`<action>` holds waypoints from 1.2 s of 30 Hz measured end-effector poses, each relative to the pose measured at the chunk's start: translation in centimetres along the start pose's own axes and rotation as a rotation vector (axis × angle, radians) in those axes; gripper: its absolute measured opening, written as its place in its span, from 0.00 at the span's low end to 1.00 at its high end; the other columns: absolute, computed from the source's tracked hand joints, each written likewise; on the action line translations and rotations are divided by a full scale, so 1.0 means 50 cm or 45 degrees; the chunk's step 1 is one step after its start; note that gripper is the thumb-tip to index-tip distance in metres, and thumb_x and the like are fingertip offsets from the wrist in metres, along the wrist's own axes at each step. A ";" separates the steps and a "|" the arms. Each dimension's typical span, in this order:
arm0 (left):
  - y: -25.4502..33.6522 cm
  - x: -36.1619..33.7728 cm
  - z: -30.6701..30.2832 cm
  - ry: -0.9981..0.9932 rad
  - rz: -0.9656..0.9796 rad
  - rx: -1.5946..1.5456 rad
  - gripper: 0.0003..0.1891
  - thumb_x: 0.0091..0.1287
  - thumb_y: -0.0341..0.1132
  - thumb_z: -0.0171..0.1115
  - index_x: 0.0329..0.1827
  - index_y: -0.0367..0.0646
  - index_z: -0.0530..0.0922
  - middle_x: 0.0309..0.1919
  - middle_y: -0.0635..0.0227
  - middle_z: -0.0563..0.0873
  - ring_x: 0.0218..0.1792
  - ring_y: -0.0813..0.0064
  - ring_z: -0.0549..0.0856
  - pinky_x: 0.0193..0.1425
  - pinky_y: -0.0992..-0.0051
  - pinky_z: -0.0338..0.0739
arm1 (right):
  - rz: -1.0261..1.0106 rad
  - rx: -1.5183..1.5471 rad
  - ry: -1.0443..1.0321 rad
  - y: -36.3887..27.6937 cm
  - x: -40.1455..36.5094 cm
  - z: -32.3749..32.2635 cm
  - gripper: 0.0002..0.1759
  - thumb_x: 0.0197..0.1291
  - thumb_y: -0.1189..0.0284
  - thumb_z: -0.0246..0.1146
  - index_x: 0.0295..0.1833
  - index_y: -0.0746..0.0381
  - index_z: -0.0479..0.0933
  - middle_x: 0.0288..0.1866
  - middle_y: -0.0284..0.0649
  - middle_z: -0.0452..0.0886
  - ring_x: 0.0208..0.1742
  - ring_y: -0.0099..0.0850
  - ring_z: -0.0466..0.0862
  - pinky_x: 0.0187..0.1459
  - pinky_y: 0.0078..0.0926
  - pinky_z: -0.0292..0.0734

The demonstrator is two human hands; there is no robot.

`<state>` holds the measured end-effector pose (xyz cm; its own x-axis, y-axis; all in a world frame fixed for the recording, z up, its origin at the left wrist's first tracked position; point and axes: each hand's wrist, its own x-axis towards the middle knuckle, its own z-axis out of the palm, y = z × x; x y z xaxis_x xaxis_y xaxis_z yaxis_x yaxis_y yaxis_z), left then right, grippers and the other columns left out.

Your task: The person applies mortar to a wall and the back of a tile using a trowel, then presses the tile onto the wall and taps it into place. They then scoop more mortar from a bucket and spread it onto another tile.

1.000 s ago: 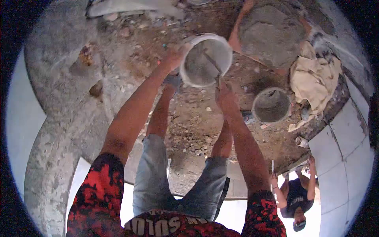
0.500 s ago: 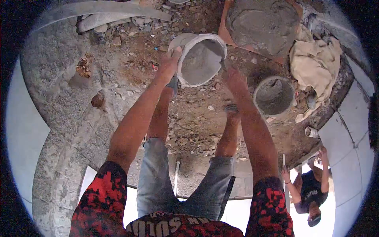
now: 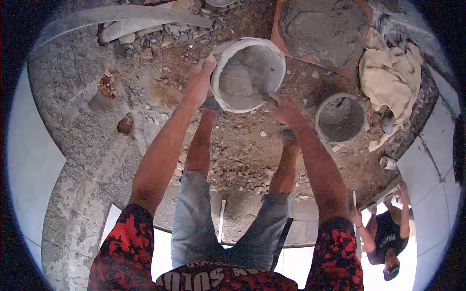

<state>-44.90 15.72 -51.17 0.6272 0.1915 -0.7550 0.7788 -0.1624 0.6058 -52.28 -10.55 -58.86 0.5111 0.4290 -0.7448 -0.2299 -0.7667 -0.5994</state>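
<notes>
A: How was the work at the bucket (image 3: pixel 278 63) best done?

B: In my judgement, firm support was needed from the left hand (image 3: pixel 199 81), so that the grey mix (image 3: pixel 237 81) was not spilled; by the right hand (image 3: pixel 286 110), the tool (image 3: pixel 273 99) was best guided slowly along the inner wall.

A: And where was the bucket, in relation to the fingers?

B: It was held between both hands, above the ground (image 3: pixel 238 145). Its left side was gripped by the left fingers. Beside its lower right rim, the partly hidden tool was gripped by the right fingers.
</notes>
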 end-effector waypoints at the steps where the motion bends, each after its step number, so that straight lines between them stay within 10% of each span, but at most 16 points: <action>1: -0.022 0.019 -0.011 -0.008 0.043 0.129 0.30 0.67 0.57 0.46 0.55 0.38 0.72 0.45 0.64 0.80 0.44 0.71 0.79 0.50 0.73 0.72 | -0.018 -0.020 0.077 0.014 -0.004 0.004 0.32 0.58 0.51 0.56 0.63 0.58 0.65 0.48 0.50 0.79 0.51 0.45 0.78 0.54 0.38 0.72; 8: -0.031 0.039 0.004 0.029 -0.182 -0.130 0.31 0.67 0.60 0.42 0.55 0.40 0.72 0.46 0.65 0.79 0.44 0.72 0.79 0.50 0.71 0.75 | -0.043 -0.385 0.199 0.039 -0.013 -0.038 0.30 0.59 0.49 0.55 0.61 0.56 0.69 0.47 0.48 0.80 0.53 0.43 0.78 0.55 0.38 0.71; 14: -0.010 0.055 0.017 -0.009 -0.102 -0.446 0.29 0.67 0.58 0.46 0.55 0.39 0.71 0.47 0.63 0.78 0.45 0.72 0.79 0.47 0.70 0.77 | 0.198 0.197 0.039 0.037 -0.070 -0.092 0.31 0.58 0.53 0.59 0.63 0.57 0.66 0.52 0.46 0.78 0.59 0.39 0.73 0.60 0.36 0.65; 17: -0.008 0.050 0.010 0.043 -0.154 -0.528 0.29 0.67 0.57 0.47 0.56 0.39 0.70 0.48 0.63 0.78 0.46 0.74 0.79 0.48 0.71 0.76 | 0.215 0.179 0.291 0.077 -0.099 -0.121 0.36 0.53 0.49 0.61 0.61 0.62 0.68 0.58 0.52 0.73 0.59 0.47 0.72 0.60 0.38 0.66; 23: -0.033 0.028 -0.007 0.086 -0.083 -0.582 0.27 0.69 0.54 0.46 0.57 0.38 0.68 0.48 0.64 0.78 0.47 0.72 0.79 0.51 0.70 0.75 | 0.217 0.547 0.805 0.271 -0.053 -0.130 0.30 0.56 0.64 0.64 0.62 0.65 0.65 0.46 0.42 0.78 0.39 0.30 0.77 0.40 0.26 0.74; 26: -0.126 0.054 -0.053 -0.124 -0.142 -0.685 0.26 0.69 0.53 0.46 0.57 0.39 0.69 0.47 0.66 0.79 0.47 0.73 0.79 0.49 0.70 0.76 | 0.478 0.542 0.959 0.258 -0.049 -0.175 0.32 0.53 0.56 0.62 0.59 0.66 0.68 0.56 0.54 0.74 0.55 0.48 0.75 0.56 0.38 0.68; 35: -0.140 0.014 -0.050 0.082 -0.209 -0.767 0.24 0.70 0.51 0.45 0.55 0.39 0.69 0.45 0.64 0.79 0.44 0.76 0.80 0.42 0.73 0.77 | 0.646 0.832 0.836 0.144 0.016 -0.250 0.24 0.58 0.67 0.58 0.59 0.66 0.69 0.35 0.44 0.82 0.35 0.40 0.81 0.42 0.36 0.74; 36: -0.138 0.009 -0.049 0.057 -0.211 -0.752 0.24 0.70 0.51 0.45 0.55 0.38 0.69 0.45 0.63 0.79 0.45 0.74 0.79 0.44 0.72 0.77 | 0.360 0.841 0.880 0.163 0.037 -0.247 0.23 0.57 0.67 0.58 0.57 0.65 0.70 0.38 0.44 0.81 0.39 0.40 0.81 0.46 0.36 0.73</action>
<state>-49.98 19.29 -55.07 0.4874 0.2110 -0.8473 0.7299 0.4343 0.5279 -42.99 -21.91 -61.53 0.6880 -0.2615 -0.6769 -0.7250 -0.2879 -0.6257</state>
